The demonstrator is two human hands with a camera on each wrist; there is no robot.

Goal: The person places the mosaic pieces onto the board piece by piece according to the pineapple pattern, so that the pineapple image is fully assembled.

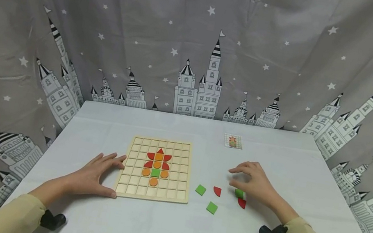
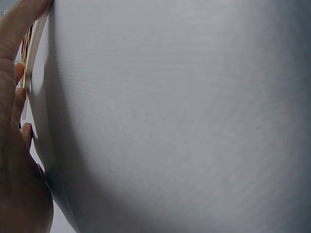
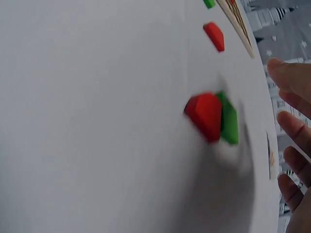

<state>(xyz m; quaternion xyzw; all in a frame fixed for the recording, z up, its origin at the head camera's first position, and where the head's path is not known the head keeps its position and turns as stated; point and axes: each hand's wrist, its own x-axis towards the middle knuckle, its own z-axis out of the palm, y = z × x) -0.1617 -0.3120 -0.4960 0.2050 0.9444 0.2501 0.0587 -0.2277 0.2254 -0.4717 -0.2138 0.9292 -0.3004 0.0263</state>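
My left hand (image 1: 95, 177) rests at the left edge of a wooden grid board (image 1: 151, 199), fingertips and thumb touching its rim with the fingers spread. Inside the grid lie a green square (image 1: 155, 172), several orange discs, an orange square (image 1: 159, 156), a red triangle (image 1: 161, 151) and several red quarter-round pieces. Over the table to the board's right hovers my right hand (image 1: 255, 183), fingers loosely bent and holding nothing. Beneath it a green piece (image 1: 239, 193) touches a red quarter-round piece (image 3: 206, 116); the hand partly covers the green one in the head view.
Between the board and my right hand lie two green squares (image 1: 200, 190) and another red quarter-round piece (image 1: 217, 191). Farther back is a small picture card (image 1: 233, 141) with a gridded design. A grey curtain (image 1: 170, 38) printed with castles hangs behind the white table (image 1: 158, 232).
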